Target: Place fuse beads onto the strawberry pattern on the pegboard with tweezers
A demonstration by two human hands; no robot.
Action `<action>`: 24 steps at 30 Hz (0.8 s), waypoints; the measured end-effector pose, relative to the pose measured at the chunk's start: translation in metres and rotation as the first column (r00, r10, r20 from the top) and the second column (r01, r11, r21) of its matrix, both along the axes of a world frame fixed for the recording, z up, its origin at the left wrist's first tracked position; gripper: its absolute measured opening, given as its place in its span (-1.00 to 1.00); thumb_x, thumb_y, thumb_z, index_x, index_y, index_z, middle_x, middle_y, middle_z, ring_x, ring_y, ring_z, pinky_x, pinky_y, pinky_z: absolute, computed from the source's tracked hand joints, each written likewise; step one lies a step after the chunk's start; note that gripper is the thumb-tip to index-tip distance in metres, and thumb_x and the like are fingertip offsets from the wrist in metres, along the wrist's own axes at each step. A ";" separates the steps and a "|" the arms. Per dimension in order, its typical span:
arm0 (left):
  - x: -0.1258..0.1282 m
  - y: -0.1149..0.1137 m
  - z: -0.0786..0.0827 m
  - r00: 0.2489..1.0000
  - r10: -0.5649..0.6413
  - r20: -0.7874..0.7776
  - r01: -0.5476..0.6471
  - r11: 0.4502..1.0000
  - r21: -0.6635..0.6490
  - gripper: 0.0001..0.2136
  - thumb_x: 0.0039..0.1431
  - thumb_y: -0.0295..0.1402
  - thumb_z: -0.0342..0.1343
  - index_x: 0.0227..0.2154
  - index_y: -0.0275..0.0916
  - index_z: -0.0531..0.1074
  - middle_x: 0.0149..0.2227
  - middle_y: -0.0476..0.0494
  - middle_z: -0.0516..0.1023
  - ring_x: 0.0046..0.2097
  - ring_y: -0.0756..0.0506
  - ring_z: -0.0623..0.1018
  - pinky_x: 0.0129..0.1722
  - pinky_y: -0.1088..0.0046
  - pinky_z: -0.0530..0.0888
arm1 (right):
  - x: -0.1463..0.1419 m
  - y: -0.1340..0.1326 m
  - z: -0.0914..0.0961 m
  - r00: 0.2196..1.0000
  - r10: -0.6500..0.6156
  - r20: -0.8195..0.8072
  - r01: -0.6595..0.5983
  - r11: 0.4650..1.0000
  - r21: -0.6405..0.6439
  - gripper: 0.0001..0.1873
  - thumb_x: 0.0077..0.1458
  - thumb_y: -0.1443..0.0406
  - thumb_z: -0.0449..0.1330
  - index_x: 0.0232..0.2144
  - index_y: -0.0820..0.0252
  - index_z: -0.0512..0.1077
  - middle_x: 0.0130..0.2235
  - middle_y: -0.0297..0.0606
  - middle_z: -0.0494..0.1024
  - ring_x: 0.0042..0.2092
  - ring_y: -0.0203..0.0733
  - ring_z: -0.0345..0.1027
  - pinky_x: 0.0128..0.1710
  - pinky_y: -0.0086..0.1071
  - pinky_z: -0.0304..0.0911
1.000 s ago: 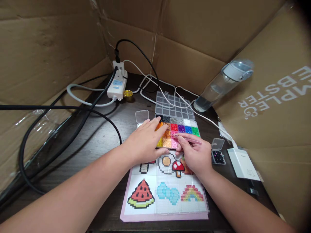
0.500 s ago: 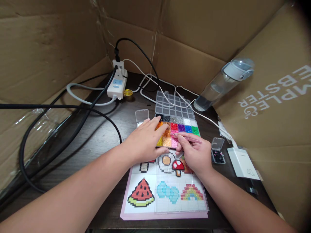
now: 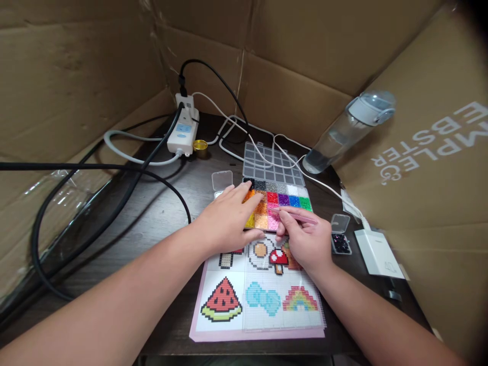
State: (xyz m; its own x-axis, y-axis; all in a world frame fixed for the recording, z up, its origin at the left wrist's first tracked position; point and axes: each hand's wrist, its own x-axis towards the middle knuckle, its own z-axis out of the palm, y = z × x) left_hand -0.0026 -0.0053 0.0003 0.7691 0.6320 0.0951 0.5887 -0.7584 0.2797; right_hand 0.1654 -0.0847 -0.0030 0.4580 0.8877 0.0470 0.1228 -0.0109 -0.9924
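Nearby, 1 bottle point(image 3: 331, 140); white cable point(image 3: 262, 156) across clear lid point(image 3: 280, 177).

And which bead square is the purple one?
The compartment of purple beads, between the red beads and blue beads in the bead organizer; no other visible compartment is purple.

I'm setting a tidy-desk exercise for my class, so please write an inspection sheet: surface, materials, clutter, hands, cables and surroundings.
Surface: dark table under a pattern sheet.
Materials: bead box, lid open; clear gridded board over part of the pattern sheet; small bead case.
Clutter: water bottle, gold cup, white adapter, power strip.
Hands: left hand spread over the bead box's left side; right hand holding pink tweezers over pink beads, contact unclear.
Cables: black cable looping at left; white cable crossing the lid.
Surroundings: cardboard panels behind and on both sides.
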 end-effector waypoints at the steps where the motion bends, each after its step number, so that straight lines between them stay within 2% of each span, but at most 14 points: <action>1: 0.000 0.000 0.000 1.000 -0.001 0.000 0.001 1.000 0.001 -0.24 0.12 0.05 0.12 0.29 -0.29 0.14 0.33 -0.53 0.12 0.38 -0.35 0.10 0.31 0.01 0.11 | 0.000 -0.001 0.000 1.000 0.000 0.001 0.000 1.000 0.007 -0.82 0.04 0.25 0.30 -0.37 0.29 0.56 -0.67 -0.38 0.47 -0.67 -0.34 0.33 -0.67 -0.45 0.32; 10: 0.001 0.001 0.000 1.000 0.004 -0.011 -0.004 1.000 -0.010 -0.21 0.11 0.08 0.11 0.30 -0.28 0.12 0.35 -0.55 0.08 0.38 -0.35 0.10 0.31 0.01 0.10 | -0.001 -0.018 0.009 0.995 0.009 0.104 -0.016 0.997 0.069 -0.83 0.12 0.28 0.26 -0.31 0.30 0.59 -0.65 -0.38 0.47 -0.63 -0.34 0.34 -0.64 -0.46 0.34; 17: 0.000 0.001 0.000 1.000 -0.003 0.007 0.003 1.000 -0.009 -0.22 0.13 0.05 0.12 0.30 -0.30 0.11 0.35 -0.55 0.08 0.38 -0.37 0.10 0.31 -0.01 0.10 | -0.001 -0.043 0.018 0.995 0.049 0.082 -0.054 0.996 0.072 -0.84 0.14 0.30 0.25 -0.26 0.26 0.60 -0.64 -0.36 0.47 -0.63 -0.30 0.36 -0.67 -0.43 0.35; 22: -0.001 0.001 -0.001 1.000 0.000 0.017 0.001 1.000 -0.028 -0.22 0.11 0.05 0.13 0.30 -0.28 0.11 0.36 -0.49 0.06 0.38 -0.36 0.09 0.32 0.00 0.08 | 0.008 -0.066 0.022 0.955 0.056 0.291 -0.097 0.987 0.128 -0.84 0.16 0.40 0.22 -0.27 0.17 0.62 -0.61 -0.37 0.51 -0.59 -0.31 0.41 -0.48 -0.38 0.47; 24: -0.001 0.001 -0.001 1.000 0.000 0.026 0.001 0.999 -0.038 -0.23 0.11 0.04 0.14 0.30 -0.27 0.12 0.37 -0.48 0.06 0.39 -0.36 0.08 0.33 0.01 0.06 | 0.014 -0.077 0.018 0.943 0.069 0.326 -0.116 0.985 0.126 -0.80 0.17 0.42 0.21 -0.24 0.13 0.62 -0.51 -0.32 0.59 -0.59 -0.31 0.41 -0.53 -0.38 0.45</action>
